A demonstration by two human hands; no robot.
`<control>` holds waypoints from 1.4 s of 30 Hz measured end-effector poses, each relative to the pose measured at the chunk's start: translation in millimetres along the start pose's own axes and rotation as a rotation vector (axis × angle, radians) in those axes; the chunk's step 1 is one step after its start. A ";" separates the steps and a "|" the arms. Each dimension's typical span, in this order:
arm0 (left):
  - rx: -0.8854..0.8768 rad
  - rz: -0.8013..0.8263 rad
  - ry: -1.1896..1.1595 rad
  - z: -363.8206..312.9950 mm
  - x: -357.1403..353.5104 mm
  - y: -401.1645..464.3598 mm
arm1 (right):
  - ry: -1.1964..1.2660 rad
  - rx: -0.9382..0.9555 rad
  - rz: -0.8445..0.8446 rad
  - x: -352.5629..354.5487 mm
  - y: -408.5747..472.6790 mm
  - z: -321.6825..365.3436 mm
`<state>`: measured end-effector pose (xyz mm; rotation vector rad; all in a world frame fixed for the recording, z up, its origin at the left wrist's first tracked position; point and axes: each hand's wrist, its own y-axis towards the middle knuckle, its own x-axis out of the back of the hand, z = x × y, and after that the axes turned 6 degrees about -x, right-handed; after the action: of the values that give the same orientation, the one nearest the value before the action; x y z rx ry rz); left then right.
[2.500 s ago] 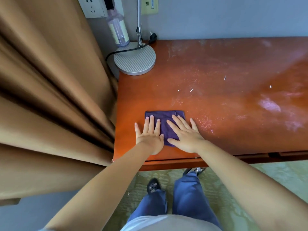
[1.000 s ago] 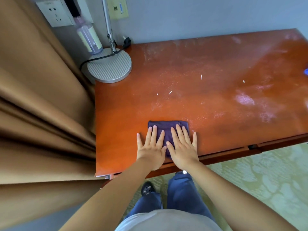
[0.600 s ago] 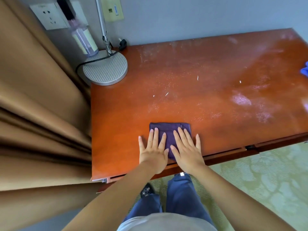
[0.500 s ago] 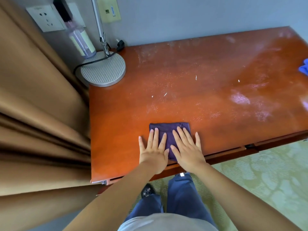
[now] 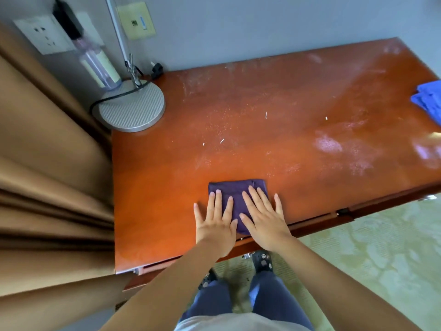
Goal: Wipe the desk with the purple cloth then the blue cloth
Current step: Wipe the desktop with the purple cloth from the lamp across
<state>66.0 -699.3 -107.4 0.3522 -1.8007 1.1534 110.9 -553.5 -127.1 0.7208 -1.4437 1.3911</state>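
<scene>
**Purple cloth flat at lower centre, blue cloth at right edge**

The purple cloth [image 5: 235, 195] lies folded into a flat square near the front edge of the reddish, dust-streaked counter [image 5: 274, 130], lower centre of frame. The blue cloth [image 5: 429, 99] lies rumpled at the far right, cut off by the frame.

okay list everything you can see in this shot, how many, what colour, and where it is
desk: one, reddish-orange, dusty white smears, fills the middle
purple cloth: one, folded, near front edge of desk
blue cloth: one, right edge of view, on desk
lamp base: one, round, silver-grey, back left corner of desk
bottle: one, clear, behind lamp base
curtain: one, tan, left of desk
wall sockets: white one and yellowish one, on grey wall
carpet: pale green, below desk
left hand: flat, fingers on purple cloth
right hand: flat, pressing purple cloth
</scene>
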 end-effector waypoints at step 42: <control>0.373 0.009 -0.135 -15.4 21.6 37.7 | -0.091 0.401 0.111 44.6 83.1 -29.3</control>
<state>38.7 -662.2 -108.8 0.6525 -1.6966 1.5051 26.9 -501.9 -122.4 0.9780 -1.3011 1.7818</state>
